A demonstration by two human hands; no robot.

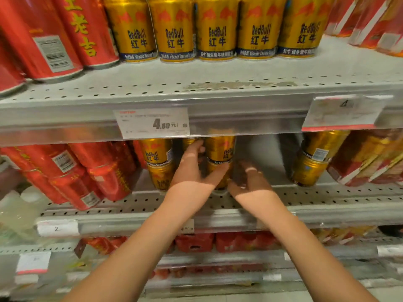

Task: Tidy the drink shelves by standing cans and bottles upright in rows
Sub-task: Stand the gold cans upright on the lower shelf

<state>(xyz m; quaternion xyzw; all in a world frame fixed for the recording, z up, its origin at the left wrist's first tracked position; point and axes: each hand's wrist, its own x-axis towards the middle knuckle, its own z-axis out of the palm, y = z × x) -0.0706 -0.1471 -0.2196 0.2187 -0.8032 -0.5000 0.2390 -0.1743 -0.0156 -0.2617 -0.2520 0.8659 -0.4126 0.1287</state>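
where the middle shelf (327, 194) runs below a price tag (152, 123), both hands reach in to the gold can stack (220, 152), two red bull cans set one upon the other, upright, near the shelf's middle; the left hand (192, 168) grips this stack from its left side, fingers curled up along the upper can and thumb laid across the front of the lower one; the right hand (249, 182) sits just beside the stack's right side near the base, but it is dark and blurred, so i cannot tell whether its fingers hold the can or only hover; another gold stack (158, 164) stands just left of the left hand; a third gold stack (314, 162) stands well apart to the right and looks tilted; red cans (87, 171) lean at the left of the same shelf; on the upper shelf (218, 92) a row of gold cans (216, 33) stands upright, labels forward.
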